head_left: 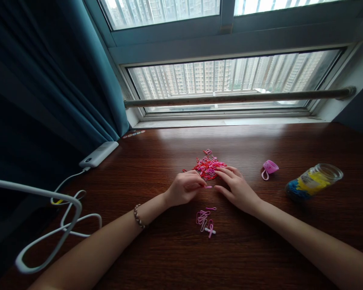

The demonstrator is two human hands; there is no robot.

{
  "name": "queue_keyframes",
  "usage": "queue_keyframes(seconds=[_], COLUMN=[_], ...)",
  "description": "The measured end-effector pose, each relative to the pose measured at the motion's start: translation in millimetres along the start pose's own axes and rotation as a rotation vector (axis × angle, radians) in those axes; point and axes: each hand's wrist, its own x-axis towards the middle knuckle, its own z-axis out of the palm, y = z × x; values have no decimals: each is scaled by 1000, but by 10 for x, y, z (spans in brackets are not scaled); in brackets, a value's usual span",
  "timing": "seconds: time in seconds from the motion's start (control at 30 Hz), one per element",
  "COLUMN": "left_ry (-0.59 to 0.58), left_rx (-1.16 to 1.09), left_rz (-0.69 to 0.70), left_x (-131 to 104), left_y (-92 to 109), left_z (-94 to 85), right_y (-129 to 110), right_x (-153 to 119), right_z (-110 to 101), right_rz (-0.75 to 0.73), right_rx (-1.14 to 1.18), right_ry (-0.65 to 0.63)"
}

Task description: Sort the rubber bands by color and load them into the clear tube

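Pile of red and pink rubber bands (208, 166), mid-table (157, 161). Left hand (185, 187): pinches one pink band (208, 187). Right hand (237, 189): fingers spread, touching pile edge; grasp cannot be told. Glass jar (313, 182) farther right.

A dark, red-brown wood-grain tabletop (260, 249) ran up to a white sill (230, 121). Above its far edge, daylight entered a grey-framed window (181, 76) crossed by a horizontal rail (245, 98); blue curtains (87, 80) hung beside the tabletop's far left corner.
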Motion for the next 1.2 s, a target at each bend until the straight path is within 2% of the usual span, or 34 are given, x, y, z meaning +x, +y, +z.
queue_keyframes(seconds=[0.17, 0.3, 0.37, 0.53, 0.6, 0.87, 1.2], left_ry=[-247, -321, -289, 40, 103, 9, 152], left_rx=[-141, -147, -101, 229, 326, 467, 449], left_rz=[33, 47, 41, -33, -63, -136, -180], left_x=[10, 11, 9, 18, 27, 38, 7], left_y=[150, 149, 114, -53, -107, -110, -228], left_z=[64, 72, 68, 36, 26, 53, 58], right_y=[-17, -17, 1, 26, 14, -32, -34], right_x=[-12, -6, 0, 10, 9, 5, -5], right_z=[30, 24, 29, 26, 11, -24, -32], right_rz=[34, 50, 57, 89, 92, 101, 87], right_rx=[-66, -55, -25, 140, 213, 247, 248], right_ry=[-52, -53, -21, 105, 150, 229, 249])
